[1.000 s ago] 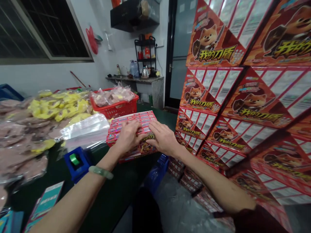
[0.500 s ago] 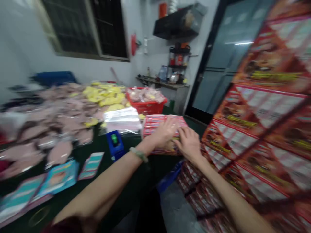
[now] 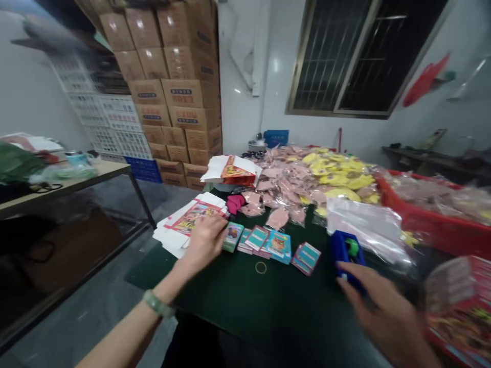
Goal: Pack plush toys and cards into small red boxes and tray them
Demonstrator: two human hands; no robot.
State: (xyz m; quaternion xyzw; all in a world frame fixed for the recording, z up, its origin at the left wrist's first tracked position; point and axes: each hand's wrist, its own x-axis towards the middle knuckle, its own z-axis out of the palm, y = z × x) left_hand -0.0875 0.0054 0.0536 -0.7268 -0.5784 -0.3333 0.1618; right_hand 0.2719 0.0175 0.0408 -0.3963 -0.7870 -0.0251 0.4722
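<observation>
A loose stack of flat cartons, white with red printed panels, lies on the left part of a dark green table, directly under and just beyond my left hand. My left fingers curl down over the stack's right side; I cannot tell whether they pinch a sheet or only rest on it. A pale green bracelet circles that wrist.

On the right, a blue tape dispenser with a green tape roll stands at the fingertips of my right hand. That hand is blurred, fingers bent, the thumb a little apart; I cannot tell whether it grips the dispenser's near end.

Between my hands lie small piles of picture cards, the leftmost just beside my left fingers. A thin rubber band lies nearer me. Farther back spreads a heap of bagged pink pieces, with bagged yellow pieces to its right. Clear plastic bags lie beyond the dispenser, next to a red basket. A red printed box sits at the near right edge. Far left, brown cardboard boxes are stacked high against the wall.
</observation>
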